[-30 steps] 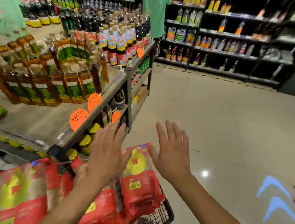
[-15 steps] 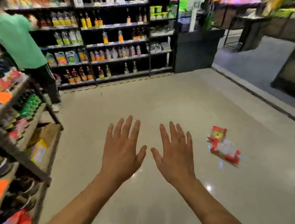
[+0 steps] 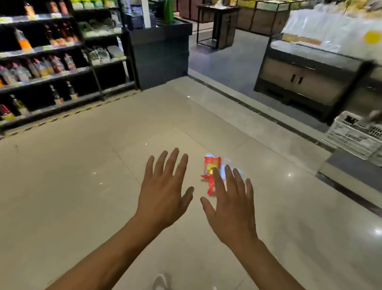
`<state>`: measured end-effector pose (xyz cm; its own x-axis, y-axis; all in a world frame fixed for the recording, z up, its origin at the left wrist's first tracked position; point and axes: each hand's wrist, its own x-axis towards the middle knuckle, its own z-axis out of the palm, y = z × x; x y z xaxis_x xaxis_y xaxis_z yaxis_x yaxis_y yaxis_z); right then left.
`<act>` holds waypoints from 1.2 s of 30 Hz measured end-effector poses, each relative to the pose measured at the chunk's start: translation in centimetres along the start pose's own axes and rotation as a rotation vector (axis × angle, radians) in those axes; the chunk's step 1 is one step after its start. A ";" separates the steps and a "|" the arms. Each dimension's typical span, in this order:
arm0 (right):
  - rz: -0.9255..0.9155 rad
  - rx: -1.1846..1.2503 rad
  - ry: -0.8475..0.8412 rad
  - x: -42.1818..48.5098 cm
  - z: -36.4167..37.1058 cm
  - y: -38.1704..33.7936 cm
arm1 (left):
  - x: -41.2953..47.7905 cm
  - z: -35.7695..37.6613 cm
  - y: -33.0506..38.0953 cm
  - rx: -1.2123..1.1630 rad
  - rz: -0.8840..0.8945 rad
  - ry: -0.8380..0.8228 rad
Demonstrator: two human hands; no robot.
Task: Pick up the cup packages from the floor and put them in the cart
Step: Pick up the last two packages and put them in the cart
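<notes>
Glossy polished tile floor [image 3: 65, 191] throws back light spots; the cup package [image 3: 211, 166] looks like shiny plastic film; white plastic crates [image 3: 357, 136] sit latticed.

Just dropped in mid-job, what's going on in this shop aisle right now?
A person stretches both bare hands forward with fingers spread, holding nothing. The left hand and right hand hover over the glossy beige tiled floor. One red-and-yellow plastic cup package lies on that floor just ahead, partly hidden behind the right hand's fingers and apparently not yet picked up.
</notes>
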<state>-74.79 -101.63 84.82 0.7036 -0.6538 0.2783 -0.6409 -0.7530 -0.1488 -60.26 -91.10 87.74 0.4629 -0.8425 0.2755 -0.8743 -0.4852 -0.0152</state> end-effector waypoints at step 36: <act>0.223 0.086 -0.914 49.8 75.4 43.4 | 62.8 85.6 3.4 -0.074 0.109 -0.753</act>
<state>-44.43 -172.48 20.69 0.5585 -0.5602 -0.6117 -0.7907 -0.5825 -0.1884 -21.59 -165.70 22.70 0.3255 -0.8297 -0.4536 -0.9158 -0.3960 0.0672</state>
